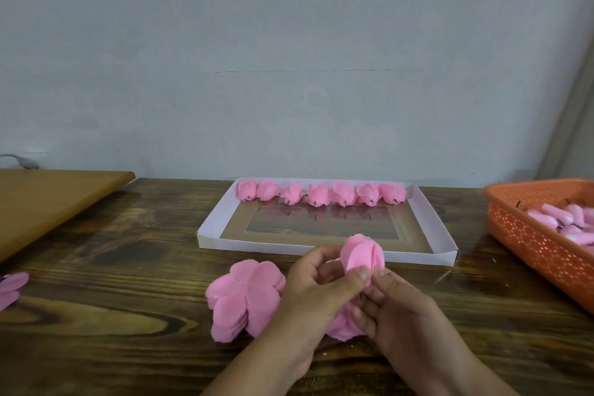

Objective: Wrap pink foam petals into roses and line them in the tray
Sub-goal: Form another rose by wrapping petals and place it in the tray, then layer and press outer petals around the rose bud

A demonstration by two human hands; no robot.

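Note:
A half-wrapped pink foam rose stands upright just in front of the tray's near wall. My left hand pinches its lower petals with thumb and fingers. My right hand grips its base from the right. Left of my hands a stack of flat pink petal sheets lies on the table, and more pink foam shows under my hands. The white shallow tray holds a row of several finished roses along its far wall.
An orange perforated basket with pink pieces inside sits at the right edge. A light wooden board lies at the left. A loose pink petal sheet lies at the far left. The wall stands close behind the dark wooden table.

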